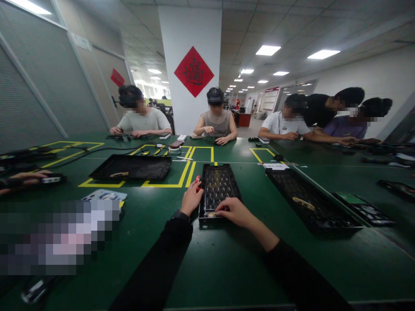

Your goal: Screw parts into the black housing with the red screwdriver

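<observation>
In front of me on the green table lies a black plastic case point(221, 183) with rows of small light-coloured bits inside. My left hand point(192, 198) is at its left edge, fingers curled around a small red and black object point(198, 183) whose kind I cannot make out. My right hand point(234, 211) reaches over the near right corner with thumb and fingers pinched together. Beside those fingertips, inside the case's near end, sits a small yellowish part point(212, 214). Whether the right fingers grip it or something smaller is hidden.
Another black case point(132, 167) lies at left, and a long one point(313, 201) at right with a yellowish piece point(304, 204) in it. A green-and-black panel point(363, 207) is further right. Yellow tape point(162, 185) marks the table. Several people sit opposite; another person's hand point(32, 176) shows far left.
</observation>
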The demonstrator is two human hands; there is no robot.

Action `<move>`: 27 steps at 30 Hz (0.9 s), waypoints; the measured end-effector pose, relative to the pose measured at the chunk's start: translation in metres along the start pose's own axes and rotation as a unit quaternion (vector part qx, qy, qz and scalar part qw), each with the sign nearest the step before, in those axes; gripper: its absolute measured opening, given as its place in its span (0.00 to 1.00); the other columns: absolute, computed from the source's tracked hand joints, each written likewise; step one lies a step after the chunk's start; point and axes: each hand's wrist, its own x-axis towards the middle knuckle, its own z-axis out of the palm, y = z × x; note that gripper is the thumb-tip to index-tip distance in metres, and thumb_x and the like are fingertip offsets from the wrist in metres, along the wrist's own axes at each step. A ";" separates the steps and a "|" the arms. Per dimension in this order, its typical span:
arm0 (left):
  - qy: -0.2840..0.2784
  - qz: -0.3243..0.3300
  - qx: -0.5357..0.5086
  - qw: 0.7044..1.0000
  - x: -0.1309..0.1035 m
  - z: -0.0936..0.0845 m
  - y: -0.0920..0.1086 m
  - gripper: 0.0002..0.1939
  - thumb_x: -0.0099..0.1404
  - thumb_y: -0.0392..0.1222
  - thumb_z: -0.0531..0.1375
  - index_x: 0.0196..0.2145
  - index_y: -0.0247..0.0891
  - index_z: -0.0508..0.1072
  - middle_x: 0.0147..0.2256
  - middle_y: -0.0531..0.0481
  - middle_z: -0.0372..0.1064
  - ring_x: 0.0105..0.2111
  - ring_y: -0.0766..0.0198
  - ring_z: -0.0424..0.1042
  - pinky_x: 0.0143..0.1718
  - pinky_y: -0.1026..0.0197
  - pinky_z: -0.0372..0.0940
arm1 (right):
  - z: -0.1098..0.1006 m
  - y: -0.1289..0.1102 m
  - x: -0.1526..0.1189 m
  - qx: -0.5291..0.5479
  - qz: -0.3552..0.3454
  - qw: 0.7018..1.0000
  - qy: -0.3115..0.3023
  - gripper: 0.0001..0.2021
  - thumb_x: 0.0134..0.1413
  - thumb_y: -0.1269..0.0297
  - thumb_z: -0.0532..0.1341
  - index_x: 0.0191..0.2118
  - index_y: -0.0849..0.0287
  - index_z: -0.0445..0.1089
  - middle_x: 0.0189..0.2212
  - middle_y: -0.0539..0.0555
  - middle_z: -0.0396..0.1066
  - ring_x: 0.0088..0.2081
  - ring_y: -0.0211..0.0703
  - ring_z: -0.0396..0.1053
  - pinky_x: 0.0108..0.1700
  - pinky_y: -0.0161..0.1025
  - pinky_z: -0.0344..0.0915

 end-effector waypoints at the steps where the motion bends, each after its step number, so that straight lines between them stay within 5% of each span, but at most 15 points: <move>1: 0.000 -0.001 0.000 1.000 0.000 0.000 0.000 0.20 0.59 0.42 0.51 0.50 0.39 0.66 0.55 0.46 0.58 0.53 0.57 0.60 0.55 0.55 0.53 | 0.000 0.000 0.000 0.001 0.001 1.000 -0.001 0.08 0.50 0.62 0.61 0.33 0.57 0.75 0.28 0.52 0.73 0.30 0.37 0.66 0.35 0.34 0.59; 27: -0.001 0.003 0.004 1.000 -0.001 -0.001 0.001 0.20 0.60 0.42 0.50 0.50 0.38 0.66 0.54 0.46 0.59 0.53 0.58 0.60 0.55 0.55 0.54 | 0.001 0.000 0.000 0.035 0.013 0.999 -0.001 0.07 0.48 0.63 0.62 0.33 0.59 0.74 0.28 0.51 0.73 0.29 0.36 0.67 0.33 0.33 0.60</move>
